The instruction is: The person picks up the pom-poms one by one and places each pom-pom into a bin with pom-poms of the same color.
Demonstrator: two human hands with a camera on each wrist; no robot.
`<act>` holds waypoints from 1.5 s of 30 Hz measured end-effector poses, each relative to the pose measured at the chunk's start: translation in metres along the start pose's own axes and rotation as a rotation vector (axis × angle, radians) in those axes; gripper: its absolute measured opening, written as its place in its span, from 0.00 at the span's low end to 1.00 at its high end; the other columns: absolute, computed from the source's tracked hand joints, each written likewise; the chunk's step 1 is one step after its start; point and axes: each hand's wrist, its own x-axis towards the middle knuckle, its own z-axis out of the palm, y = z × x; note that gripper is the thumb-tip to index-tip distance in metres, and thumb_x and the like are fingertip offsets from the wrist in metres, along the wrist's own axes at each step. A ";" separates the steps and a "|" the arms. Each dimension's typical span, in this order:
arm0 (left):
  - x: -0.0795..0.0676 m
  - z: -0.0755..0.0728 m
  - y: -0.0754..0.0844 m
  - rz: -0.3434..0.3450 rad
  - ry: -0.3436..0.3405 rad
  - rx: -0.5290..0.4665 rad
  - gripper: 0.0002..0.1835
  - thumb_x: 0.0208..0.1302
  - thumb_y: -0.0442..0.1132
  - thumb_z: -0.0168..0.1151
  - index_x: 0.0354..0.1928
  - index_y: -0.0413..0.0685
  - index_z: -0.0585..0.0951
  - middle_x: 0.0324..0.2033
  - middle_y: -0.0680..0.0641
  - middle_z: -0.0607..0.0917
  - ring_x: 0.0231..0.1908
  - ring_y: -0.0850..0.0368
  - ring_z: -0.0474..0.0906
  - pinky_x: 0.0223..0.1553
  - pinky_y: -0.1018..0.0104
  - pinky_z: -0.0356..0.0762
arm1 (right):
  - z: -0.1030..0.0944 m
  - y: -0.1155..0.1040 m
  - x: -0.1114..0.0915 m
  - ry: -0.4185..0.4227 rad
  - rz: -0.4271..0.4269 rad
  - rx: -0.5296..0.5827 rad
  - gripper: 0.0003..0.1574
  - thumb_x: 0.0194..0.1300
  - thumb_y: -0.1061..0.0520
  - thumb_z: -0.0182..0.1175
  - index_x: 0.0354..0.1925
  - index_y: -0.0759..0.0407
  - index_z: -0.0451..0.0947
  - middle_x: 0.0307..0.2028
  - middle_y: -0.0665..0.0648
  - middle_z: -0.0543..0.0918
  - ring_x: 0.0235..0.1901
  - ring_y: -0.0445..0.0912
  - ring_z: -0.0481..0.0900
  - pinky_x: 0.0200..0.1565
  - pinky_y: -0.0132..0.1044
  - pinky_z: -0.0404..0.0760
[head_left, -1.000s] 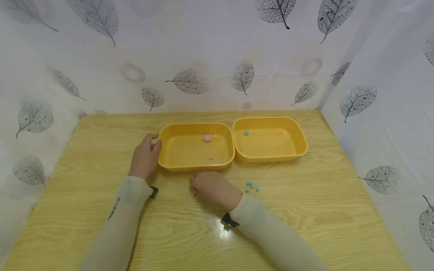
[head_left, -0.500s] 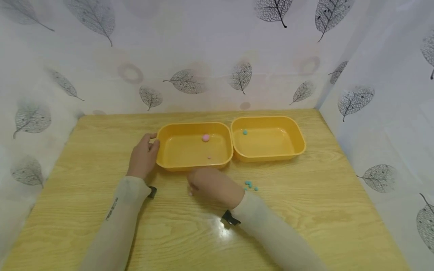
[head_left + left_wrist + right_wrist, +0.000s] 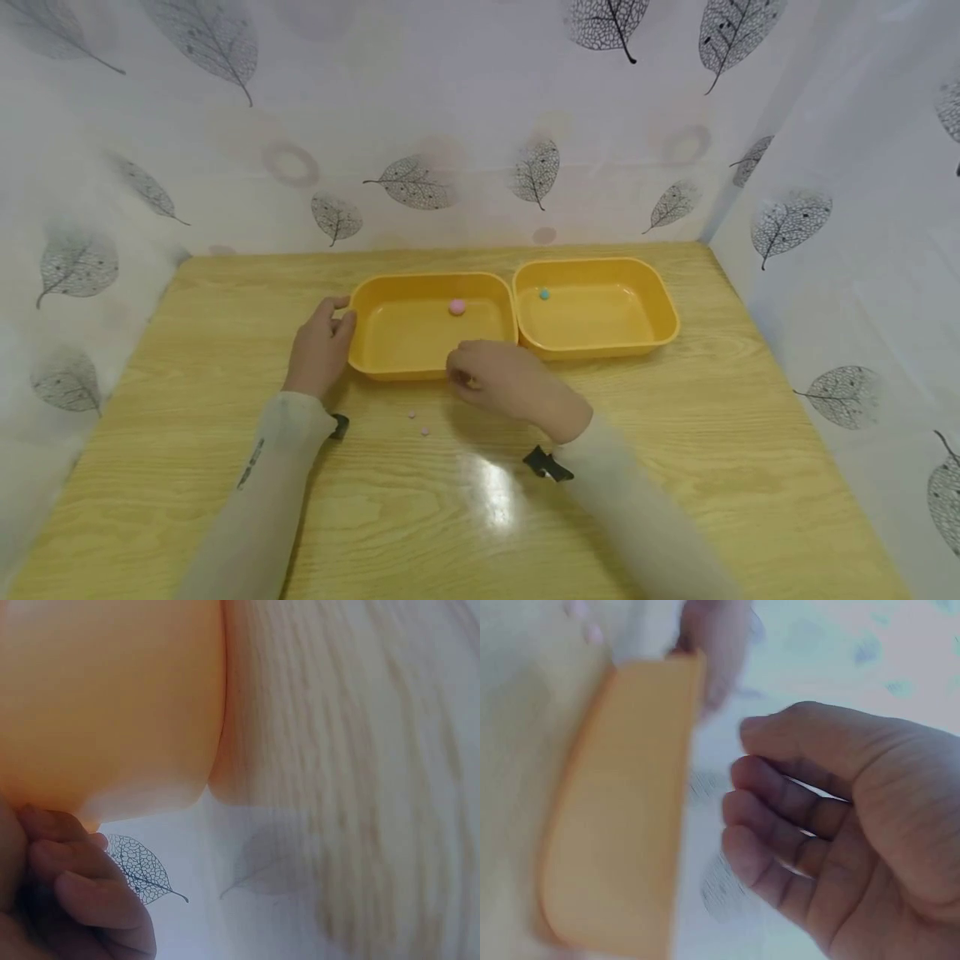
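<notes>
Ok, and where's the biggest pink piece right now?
In the head view, the biggest pink piece sits inside the left yellow tray, right of its middle and near the back wall, beyond the right hand.

A small screened-off work nook; whether it belongs to a home or a workroom cannot be told. Pale leaf-printed sheeting fills the upper frame and both side edges, walling in a wood-grained bench across the middle and bottom.

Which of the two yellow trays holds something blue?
The right tray: a blue piece lies inside it, whereas the left tray shows a pink piece.
</notes>
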 end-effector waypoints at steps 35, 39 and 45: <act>-0.001 0.002 -0.002 0.033 0.018 0.008 0.28 0.73 0.57 0.39 0.68 0.51 0.64 0.50 0.36 0.81 0.44 0.44 0.79 0.40 0.53 0.77 | -0.034 0.038 -0.031 0.367 0.037 -0.053 0.06 0.56 0.63 0.59 0.34 0.53 0.77 0.31 0.48 0.77 0.29 0.40 0.74 0.25 0.28 0.72; -0.001 0.002 -0.002 0.040 0.015 0.008 0.29 0.73 0.58 0.38 0.68 0.51 0.63 0.50 0.37 0.81 0.44 0.45 0.79 0.39 0.55 0.77 | -0.032 0.037 -0.030 0.363 0.035 -0.054 0.08 0.55 0.64 0.60 0.34 0.54 0.77 0.31 0.48 0.77 0.29 0.40 0.74 0.25 0.28 0.71; -0.002 0.002 -0.002 0.046 0.015 0.001 0.29 0.73 0.58 0.38 0.68 0.50 0.63 0.49 0.37 0.81 0.42 0.46 0.79 0.38 0.56 0.77 | -0.030 0.036 -0.028 0.344 0.029 -0.059 0.07 0.56 0.63 0.60 0.34 0.53 0.77 0.31 0.47 0.78 0.28 0.39 0.74 0.24 0.27 0.72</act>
